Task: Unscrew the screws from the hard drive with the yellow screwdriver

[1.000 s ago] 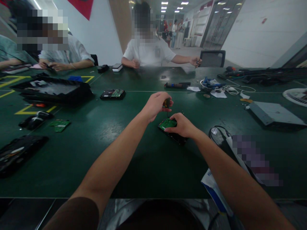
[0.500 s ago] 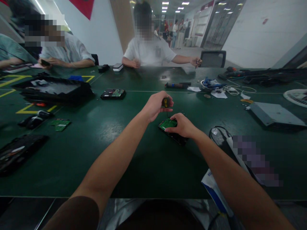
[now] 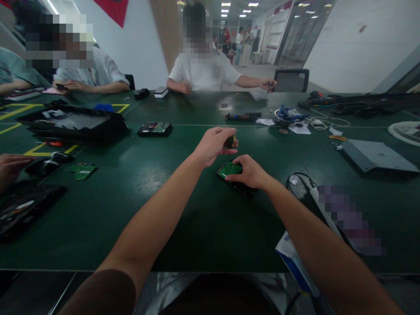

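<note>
My left hand is closed around the black and yellow handle of a screwdriver, held upright. Its thin shaft points down at the green circuit board of a hard drive; whether the tip sits in a screw is too small to tell. My right hand grips the drive, thumb and fingers curved over the board and partly covering it. The drive lies tilted at an angle on the dark green table, a few tiny dark bits just behind it.
A second hard drive lies further back, left of a black tray's right side. Left are a loose circuit board, a black device and another person's hand. Right lie a grey metal box and tangled cables.
The screwdriver handle has turned in my left hand, its yellow part now facing right. Another person's hand has come in at the left edge. My right hand stays put.
</note>
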The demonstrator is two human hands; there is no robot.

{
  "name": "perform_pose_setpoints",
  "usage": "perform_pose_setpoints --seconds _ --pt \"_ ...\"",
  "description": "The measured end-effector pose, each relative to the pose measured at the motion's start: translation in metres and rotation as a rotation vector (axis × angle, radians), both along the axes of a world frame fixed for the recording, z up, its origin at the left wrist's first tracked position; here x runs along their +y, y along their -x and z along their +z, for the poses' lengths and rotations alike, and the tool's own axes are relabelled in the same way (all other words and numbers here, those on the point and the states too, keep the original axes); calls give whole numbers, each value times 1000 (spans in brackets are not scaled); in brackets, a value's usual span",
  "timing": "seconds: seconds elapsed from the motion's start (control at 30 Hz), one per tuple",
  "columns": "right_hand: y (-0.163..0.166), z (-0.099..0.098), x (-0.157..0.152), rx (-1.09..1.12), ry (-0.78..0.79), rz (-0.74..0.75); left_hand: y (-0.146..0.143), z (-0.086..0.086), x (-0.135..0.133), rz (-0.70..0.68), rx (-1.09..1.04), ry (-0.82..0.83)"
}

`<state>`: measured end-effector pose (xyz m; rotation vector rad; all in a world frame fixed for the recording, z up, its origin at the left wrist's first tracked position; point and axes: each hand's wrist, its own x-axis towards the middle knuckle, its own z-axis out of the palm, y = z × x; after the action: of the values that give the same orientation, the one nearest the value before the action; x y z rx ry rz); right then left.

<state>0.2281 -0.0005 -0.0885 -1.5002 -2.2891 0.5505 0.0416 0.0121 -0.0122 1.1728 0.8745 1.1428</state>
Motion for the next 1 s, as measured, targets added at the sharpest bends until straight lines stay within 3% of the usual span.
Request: perform_pose_setpoints --seconds 0.23,0.47,0.57,0.73,1.0 --pt "-1 -2 2 -9 7 6 3 -3 5 88 146 -146" --pt "0 -4 2 3 -4 8 -1 2 -2 17 72 -21" --pt "-1 -5 3 6 -5 7 -1 0 1 1 12 -38" --pt "-2 -4 2 5 6 7 2 -4 6 69 137 -151" --pt "-1 -3 2 -2 0 8 -1 1 -1 13 26 -42"
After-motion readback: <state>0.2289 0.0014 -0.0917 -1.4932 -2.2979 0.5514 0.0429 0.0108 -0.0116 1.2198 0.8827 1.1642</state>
